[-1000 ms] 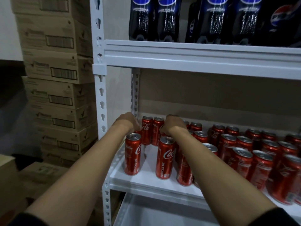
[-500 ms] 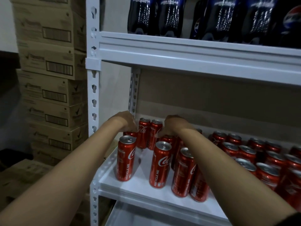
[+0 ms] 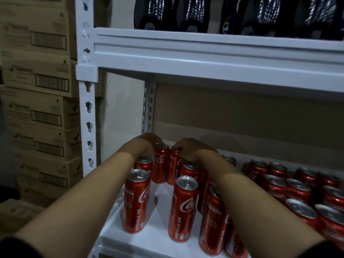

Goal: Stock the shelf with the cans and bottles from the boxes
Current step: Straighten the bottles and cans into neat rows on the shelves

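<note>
At the back left corner of the white shelf point(image 3: 160, 237), I see both forearms stretched forward side by side, wrists bent down over the rear cans. The left hand point(image 3: 149, 144) lies knuckles-up over a can at the rear; its fingers are hidden behind the hand, so I cannot tell its grip. The right hand point(image 3: 188, 148) curls its fingers over the top of a red can point(image 3: 174, 164) standing upright just beside another can point(image 3: 160, 162). More red cans stand upright in rows across the shelf, two point(image 3: 136, 202) point(image 3: 183, 207) nearest the front edge. Dark bottles point(image 3: 193, 13) fill the shelf above. Cardboard boxes point(image 3: 39, 116) are stacked left of the rack.
</note>
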